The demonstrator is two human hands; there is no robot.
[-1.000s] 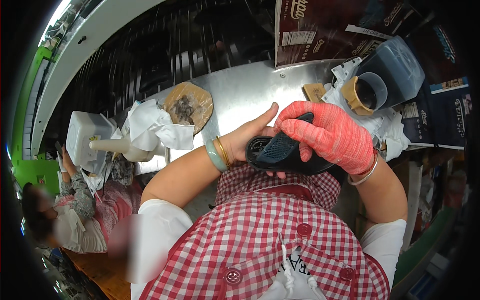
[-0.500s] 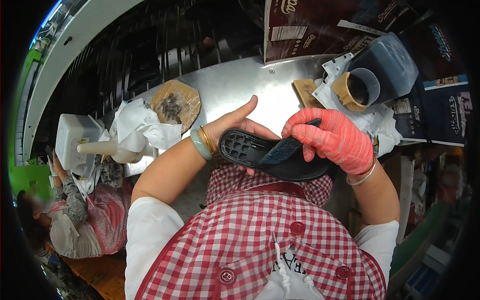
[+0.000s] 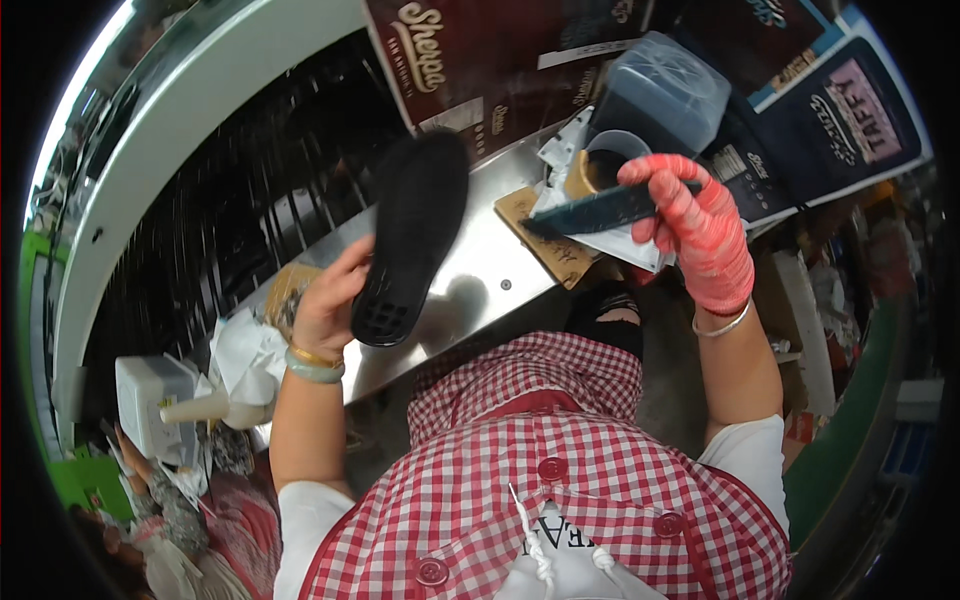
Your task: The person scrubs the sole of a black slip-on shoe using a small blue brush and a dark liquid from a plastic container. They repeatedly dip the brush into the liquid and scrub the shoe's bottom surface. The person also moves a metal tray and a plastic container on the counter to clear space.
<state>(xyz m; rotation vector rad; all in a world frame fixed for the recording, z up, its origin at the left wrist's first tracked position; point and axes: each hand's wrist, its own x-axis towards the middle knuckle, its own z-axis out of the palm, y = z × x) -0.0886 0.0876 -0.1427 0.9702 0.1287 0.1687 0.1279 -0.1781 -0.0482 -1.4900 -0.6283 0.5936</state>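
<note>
In my bare left hand (image 3: 328,305), a black shoe sole (image 3: 415,235) is gripped near its heel end, where small hollows show. It stands steeply, toe end away from me, over the metal bench (image 3: 455,305), and its far end is blurred. My right hand (image 3: 705,240), in a coral-red knit glove, pinches a long, flat, dark teal strip (image 3: 592,213), whose exact kind I cannot make out. The strip's tip points left, above a small tan board (image 3: 550,250). Just beyond the glove is a clear cup (image 3: 622,145) with dark contents and a tan wrap (image 3: 577,180).
A translucent plastic tub (image 3: 670,95) lies behind the cup, against printed cardboard (image 3: 480,60). Dark slatted racking (image 3: 250,190) runs along the far left. Crumpled white paper (image 3: 240,350), a nozzled bottle (image 3: 235,408) and a white container (image 3: 155,400) stand left, near a co-worker (image 3: 190,540).
My hands have parted. The sole has swung left and away from me, now upright in my left hand. The dark strip has come off the sole with my right hand. My view has turned.
</note>
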